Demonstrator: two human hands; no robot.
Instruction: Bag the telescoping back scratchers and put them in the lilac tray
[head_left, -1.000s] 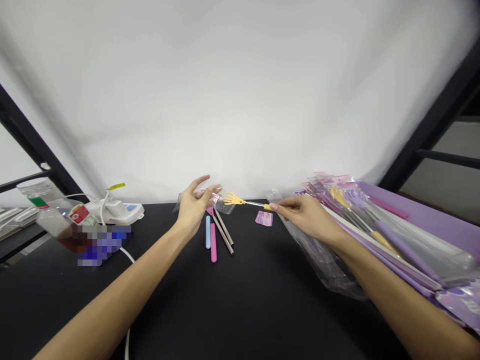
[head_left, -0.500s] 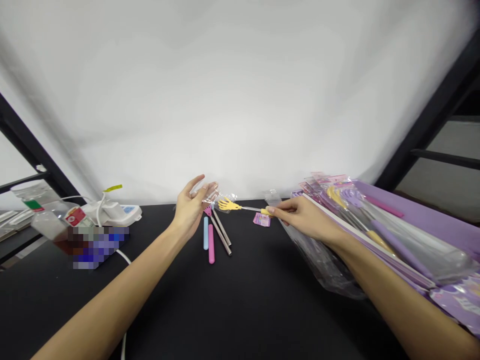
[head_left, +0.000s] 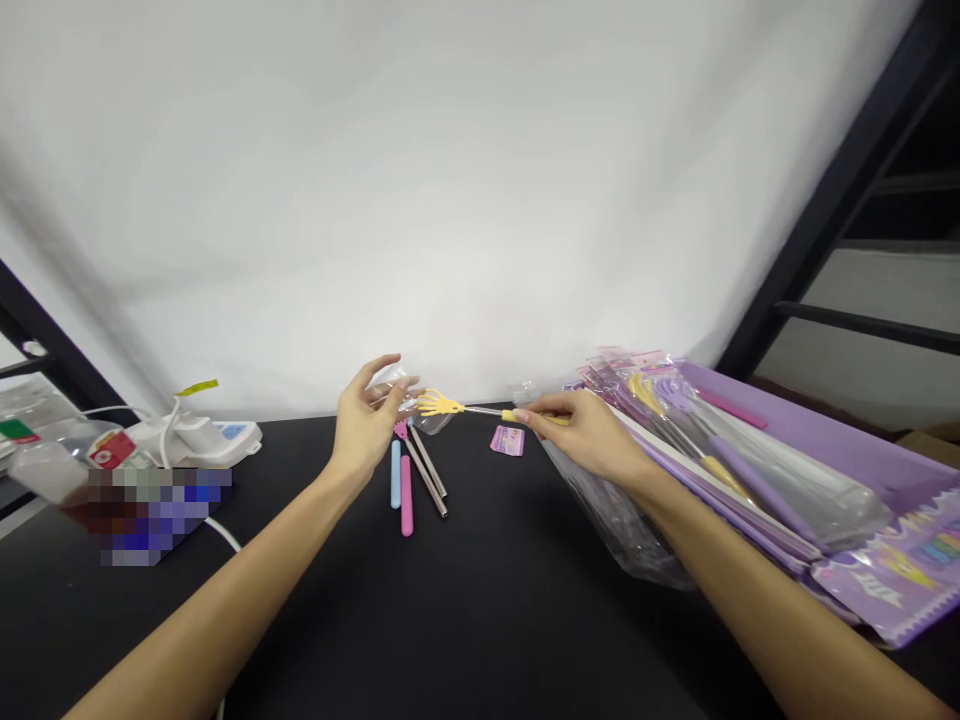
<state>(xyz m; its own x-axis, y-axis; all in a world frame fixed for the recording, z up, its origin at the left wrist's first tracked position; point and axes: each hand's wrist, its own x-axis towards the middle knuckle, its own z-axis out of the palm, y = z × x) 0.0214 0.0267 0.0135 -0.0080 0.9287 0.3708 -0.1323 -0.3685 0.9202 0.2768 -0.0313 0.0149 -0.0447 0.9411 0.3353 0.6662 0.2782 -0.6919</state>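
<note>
The left hand [head_left: 365, 425] is half open, its fingers spread from the thumb around a clear plastic sleeve [head_left: 397, 388]; whether it grips the film I cannot tell. The right hand [head_left: 581, 430] pinches the yellow handle of a slim steel back scratcher [head_left: 480, 410], whose yellow claw points at 9 o'clock, just beside the left hand. The hands are apart, with the scratcher across the gap. At 6 o'clock from the claw, a pale blue rod [head_left: 395, 475], a pink rod [head_left: 406, 497] and two steel shafts [head_left: 427, 465] lie on the black counter [head_left: 480, 620]. A small pink card [head_left: 507, 440] lies at the right hand's 9 o'clock, and a stack of purple-packaged goods [head_left: 795, 440] at its 3 o'clock.
</note>
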